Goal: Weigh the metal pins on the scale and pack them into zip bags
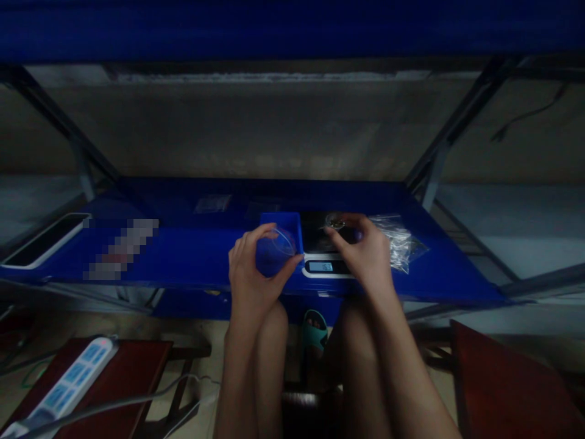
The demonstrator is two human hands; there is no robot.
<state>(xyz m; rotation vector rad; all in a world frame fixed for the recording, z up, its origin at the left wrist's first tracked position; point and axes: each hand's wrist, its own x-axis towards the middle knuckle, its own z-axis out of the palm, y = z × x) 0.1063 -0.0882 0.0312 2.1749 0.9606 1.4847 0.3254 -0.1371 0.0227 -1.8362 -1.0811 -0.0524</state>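
My left hand [253, 262] grips a clear, round-rimmed plastic cup [283, 242] between thumb and fingers, tilted over a small blue bin [300, 231]. What the cup contains, if anything, is too dim to make out. In my right hand [365, 247], thumb and fingers pinch the edge of a small clear round dish [335, 221] with small brass-coloured pieces in it. The dish is over the dark plate of a digital scale [315, 242], whose display is lit. I cannot tell whether the dish touches the plate.
Clear plastic bags [397, 238] lie right of the scale on the blue tabletop [192, 244], another flat bag [213, 203] at its back. A white-framed dark device [46, 241] sits far left. A power strip [75, 378] rests on a wooden stool [137, 360]. A blue shelf [292, 30] hangs above.
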